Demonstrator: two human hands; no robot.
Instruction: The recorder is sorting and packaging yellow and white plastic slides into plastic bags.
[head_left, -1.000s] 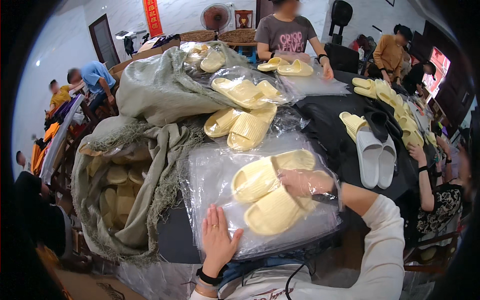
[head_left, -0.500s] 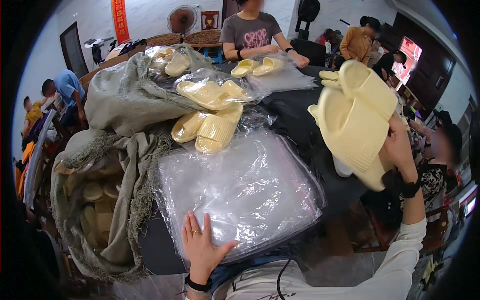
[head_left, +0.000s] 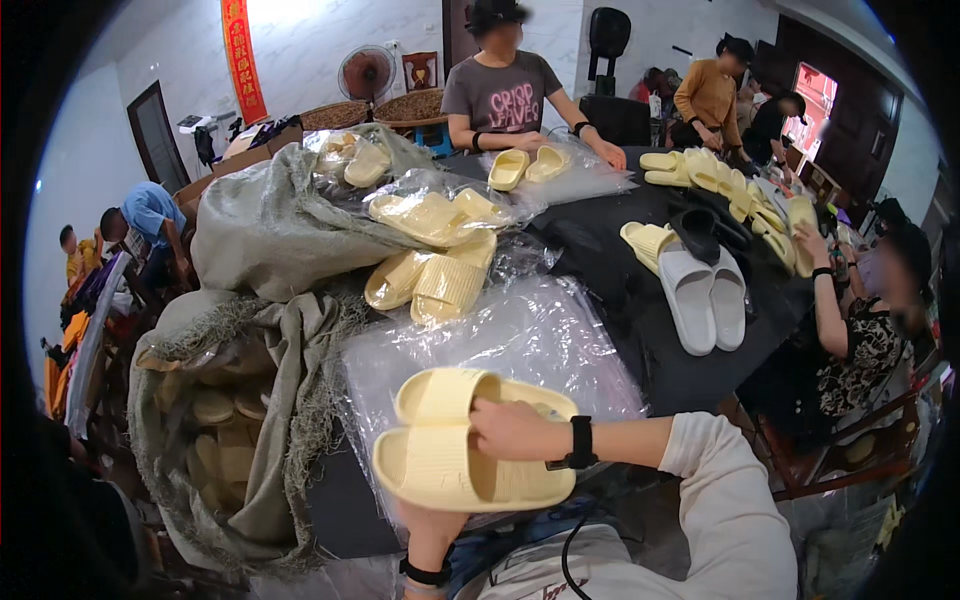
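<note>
Right hand [head_left: 515, 432], fingers pinching 2 pale-yellow ribbed slippers [head_left: 428, 462] above clear plastic bags [head_left: 575, 335]: likely placing, next needing gentle lowering. Left hand [head_left: 432, 522]: fingers hidden.

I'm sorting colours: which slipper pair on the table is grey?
The grey pair beside the black slippers; other clearly visible ones, like the held pair in the right hand, are yellow.

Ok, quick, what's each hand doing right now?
Left hand: cannot tell; its fingers are hidden behind the slippers.
Right hand: closed, holding a pair of yellow slippers.
</note>
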